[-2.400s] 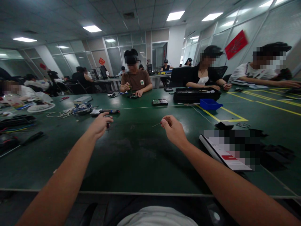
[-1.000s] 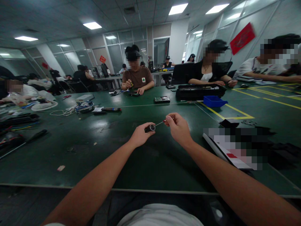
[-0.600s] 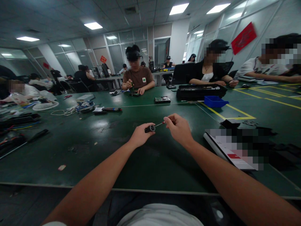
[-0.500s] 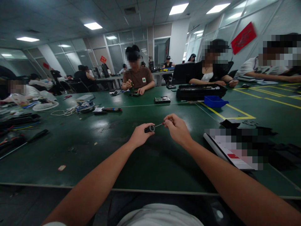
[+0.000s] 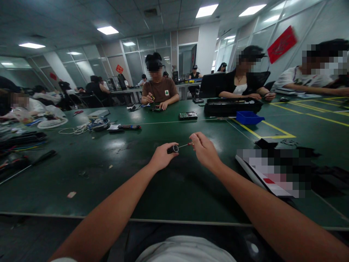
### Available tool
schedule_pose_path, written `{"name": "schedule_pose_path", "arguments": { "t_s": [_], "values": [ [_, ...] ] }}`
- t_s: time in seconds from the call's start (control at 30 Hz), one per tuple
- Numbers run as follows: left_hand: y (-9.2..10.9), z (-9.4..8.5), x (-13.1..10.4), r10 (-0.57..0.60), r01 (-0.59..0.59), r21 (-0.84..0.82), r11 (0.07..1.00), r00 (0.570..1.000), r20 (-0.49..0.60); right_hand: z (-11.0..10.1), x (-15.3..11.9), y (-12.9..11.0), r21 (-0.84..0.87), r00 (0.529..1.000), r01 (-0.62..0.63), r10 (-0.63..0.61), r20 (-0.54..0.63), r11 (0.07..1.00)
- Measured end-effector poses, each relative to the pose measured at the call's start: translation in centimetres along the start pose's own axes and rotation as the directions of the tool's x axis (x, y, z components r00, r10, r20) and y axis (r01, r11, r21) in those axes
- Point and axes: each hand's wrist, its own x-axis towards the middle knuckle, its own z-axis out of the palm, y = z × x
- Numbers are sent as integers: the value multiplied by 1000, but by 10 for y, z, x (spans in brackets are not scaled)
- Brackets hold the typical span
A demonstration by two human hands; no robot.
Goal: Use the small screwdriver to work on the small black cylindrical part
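Observation:
My left hand (image 5: 161,157) is closed round a small black cylindrical part (image 5: 172,149), its round, silver-rimmed end turned to the right. Between the fingers of my right hand (image 5: 204,148) is a thin screwdriver (image 5: 184,145) with a red collar and a metal shaft. The shaft points left, and its tip reaches the round end of the black part; whether it sits inside cannot be made out. Most of the screwdriver's handle is hidden by my fingers. Both hands are held over the green table (image 5: 174,196).
A circuit-board device (image 5: 188,115), a blue tray (image 5: 249,117) and a long black housing (image 5: 233,106) stand farther back. White packaging (image 5: 253,171) and black pieces lie right; a long screwdriver (image 5: 45,157) and cables lie left. Co-workers sit across the table, one in a brown shirt (image 5: 159,91).
My right fingers have shifted and loosened slightly around the screwdriver handle. My left hand and the black part stay almost in place.

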Motion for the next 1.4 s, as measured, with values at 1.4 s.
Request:
{"name": "schedule_pose_path", "arguments": {
  "t_s": [1.4],
  "values": [
    [7,-5,-1,39,-40,65,997,999,16,2,-1,-3,79,982,-12,27,-187,997]
  ]
}}
